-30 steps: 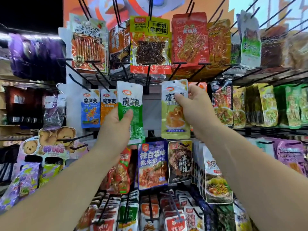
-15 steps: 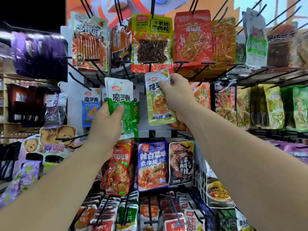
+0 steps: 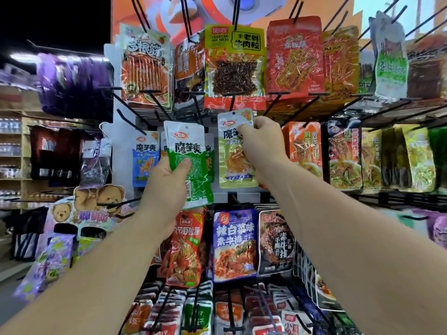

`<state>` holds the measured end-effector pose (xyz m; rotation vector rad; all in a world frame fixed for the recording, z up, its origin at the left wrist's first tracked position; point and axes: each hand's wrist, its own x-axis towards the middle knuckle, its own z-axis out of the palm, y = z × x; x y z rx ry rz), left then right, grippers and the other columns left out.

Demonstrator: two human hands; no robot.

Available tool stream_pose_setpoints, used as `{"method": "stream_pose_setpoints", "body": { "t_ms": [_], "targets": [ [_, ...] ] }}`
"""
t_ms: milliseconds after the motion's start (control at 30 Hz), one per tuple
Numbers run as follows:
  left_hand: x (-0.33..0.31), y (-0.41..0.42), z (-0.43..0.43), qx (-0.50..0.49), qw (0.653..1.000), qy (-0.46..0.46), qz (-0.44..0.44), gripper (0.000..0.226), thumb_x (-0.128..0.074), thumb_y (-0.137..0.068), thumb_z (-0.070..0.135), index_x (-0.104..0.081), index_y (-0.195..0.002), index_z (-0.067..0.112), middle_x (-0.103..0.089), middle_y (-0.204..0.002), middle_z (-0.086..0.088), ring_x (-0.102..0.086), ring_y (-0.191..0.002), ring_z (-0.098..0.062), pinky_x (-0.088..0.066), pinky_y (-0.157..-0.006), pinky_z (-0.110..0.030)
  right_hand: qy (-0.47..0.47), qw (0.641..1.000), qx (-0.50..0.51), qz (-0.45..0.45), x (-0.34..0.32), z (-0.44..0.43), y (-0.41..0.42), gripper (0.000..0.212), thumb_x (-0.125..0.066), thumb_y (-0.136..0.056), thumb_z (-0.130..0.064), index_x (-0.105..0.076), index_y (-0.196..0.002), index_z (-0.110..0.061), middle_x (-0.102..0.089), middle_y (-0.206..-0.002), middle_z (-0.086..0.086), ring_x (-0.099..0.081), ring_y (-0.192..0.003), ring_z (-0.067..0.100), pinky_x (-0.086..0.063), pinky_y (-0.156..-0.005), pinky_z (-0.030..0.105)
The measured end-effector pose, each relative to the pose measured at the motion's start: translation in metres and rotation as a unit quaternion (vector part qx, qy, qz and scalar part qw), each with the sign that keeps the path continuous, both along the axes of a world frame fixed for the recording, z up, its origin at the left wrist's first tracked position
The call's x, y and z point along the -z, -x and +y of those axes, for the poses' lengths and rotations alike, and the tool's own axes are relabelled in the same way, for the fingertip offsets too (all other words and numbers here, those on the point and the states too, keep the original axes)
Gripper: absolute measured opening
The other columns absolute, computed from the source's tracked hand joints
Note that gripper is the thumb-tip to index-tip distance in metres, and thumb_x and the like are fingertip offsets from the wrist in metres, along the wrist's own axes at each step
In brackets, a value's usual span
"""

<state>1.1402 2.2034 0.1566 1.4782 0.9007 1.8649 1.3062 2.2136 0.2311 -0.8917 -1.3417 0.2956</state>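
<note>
Head cam: right hand pinches the yellow-green packet by its top corner, at the rack's middle row, hole just under a black peg. Left hand grips the green packets. I'd square the hole to the peg tip before pushing.

A shop: snack packets hang in rows on display hooks beside stocked shelves.

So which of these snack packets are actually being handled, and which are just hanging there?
In hand: green packet, held by left hand; yellow-green packet, pinched by right hand.
Just hanging: blue packet, purple packet, red shrimp packet.
</note>
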Motion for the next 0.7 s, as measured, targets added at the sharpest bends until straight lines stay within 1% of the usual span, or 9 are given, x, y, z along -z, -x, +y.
{"method": "stream_pose_setpoints", "body": {
  "t_ms": [100,167,233,300,333,400,467,600,700],
  "targets": [
    [-0.001,0.001,0.001,0.000,1.000,0.003,0.001,0.078,-0.052,-0.108,0.040,-0.003,-0.167,0.021,-0.007,-0.174,0.005,-0.011,-0.159,-0.019,-0.015,-0.125,-0.045,0.008,1.000,0.003,0.007,0.000,0.000,-0.002,0.033,-0.056,-0.101,-0.014,-0.048,-0.070,-0.021,-0.033,-0.046,-0.013,-0.025,-0.044,0.011,-0.021,-0.049,0.026],
    [-0.001,0.002,0.002,0.002,1.000,0.007,-0.001,0.079,-0.053,-0.107,0.041,-0.005,-0.167,0.023,-0.008,-0.174,0.005,-0.013,-0.159,-0.022,-0.022,-0.126,-0.053,0.015,1.000,0.001,0.009,-0.002,0.002,-0.001,0.041,-0.054,-0.103,-0.014,-0.039,-0.066,-0.022,-0.028,-0.037,-0.016,-0.021,-0.037,0.008,-0.019,-0.045,0.023],
    [0.000,0.003,0.001,0.008,1.000,0.014,-0.002,0.079,-0.054,-0.107,0.042,-0.006,-0.167,0.025,-0.010,-0.174,0.006,-0.016,-0.159,-0.023,-0.027,-0.124,-0.056,0.012,1.000,0.013,0.006,-0.005,0.006,-0.001,0.042,-0.056,-0.104,-0.020,-0.037,-0.066,-0.017,-0.027,-0.041,-0.013,-0.022,-0.041,0.011,-0.021,-0.049,0.026],
    [0.002,0.003,0.000,0.004,1.000,0.013,0.000,0.078,-0.054,-0.107,0.042,-0.006,-0.167,0.025,-0.011,-0.174,0.006,-0.016,-0.159,-0.023,-0.023,-0.126,-0.054,0.003,0.999,0.032,0.009,-0.007,0.011,0.001,0.039,-0.059,-0.103,-0.029,-0.042,-0.071,-0.014,-0.027,-0.053,-0.004,-0.024,-0.052,0.017,-0.023,-0.057,0.035],
    [0.002,0.003,0.000,0.001,1.000,0.011,0.002,0.077,-0.053,-0.107,0.041,-0.006,-0.167,0.024,-0.010,-0.174,0.005,-0.016,-0.159,-0.022,-0.020,-0.127,-0.051,0.001,0.999,0.039,0.011,-0.008,0.013,0.001,0.041,-0.061,-0.103,-0.033,-0.044,-0.071,-0.014,-0.026,-0.055,-0.003,-0.024,-0.055,0.018,-0.023,-0.060,0.037],
    [0.002,0.001,-0.001,-0.005,1.000,0.008,0.006,0.077,-0.052,-0.108,0.040,-0.005,-0.167,0.023,-0.009,-0.174,0.005,-0.014,-0.159,-0.019,-0.016,-0.126,-0.045,0.002,0.999,0.043,0.020,-0.009,0.018,0.000,0.052,-0.063,-0.101,-0.037,-0.035,-0.062,-0.016,-0.021,-0.050,-0.008,-0.022,-0.052,0.017,-0.020,-0.059,0.034],
    [0.001,0.001,0.000,-0.002,1.000,0.011,0.002,0.077,-0.052,-0.108,0.040,-0.005,-0.167,0.024,-0.009,-0.174,0.006,-0.014,-0.159,-0.019,-0.017,-0.125,-0.045,-0.003,0.999,0.042,0.030,-0.009,0.021,0.001,0.059,-0.065,-0.100,-0.038,-0.028,-0.058,-0.020,-0.017,-0.047,-0.009,-0.019,-0.048,0.017,-0.017,-0.057,0.032],
    [0.003,0.002,0.004,0.013,1.000,0.009,0.004,0.077,-0.053,-0.107,0.041,-0.007,-0.167,0.026,-0.013,-0.173,0.008,-0.017,-0.158,-0.019,-0.019,-0.125,-0.045,-0.026,0.998,0.040,0.050,-0.009,0.027,0.004,0.064,-0.066,-0.099,-0.045,-0.025,-0.055,-0.021,-0.016,-0.045,-0.009,-0.018,-0.047,0.017,-0.018,-0.057,0.034],
    [0.003,0.004,0.007,0.014,1.000,0.006,0.009,0.075,-0.054,-0.106,0.043,-0.012,-0.167,0.028,-0.015,-0.173,0.009,-0.019,-0.158,-0.018,-0.018,-0.123,-0.044,-0.036,0.997,0.051,0.048,-0.011,0.029,0.004,0.065,-0.066,-0.098,-0.045,-0.025,-0.054,-0.021,-0.015,-0.043,-0.010,-0.017,-0.045,0.016,-0.019,-0.056,0.034]
  ]
}}
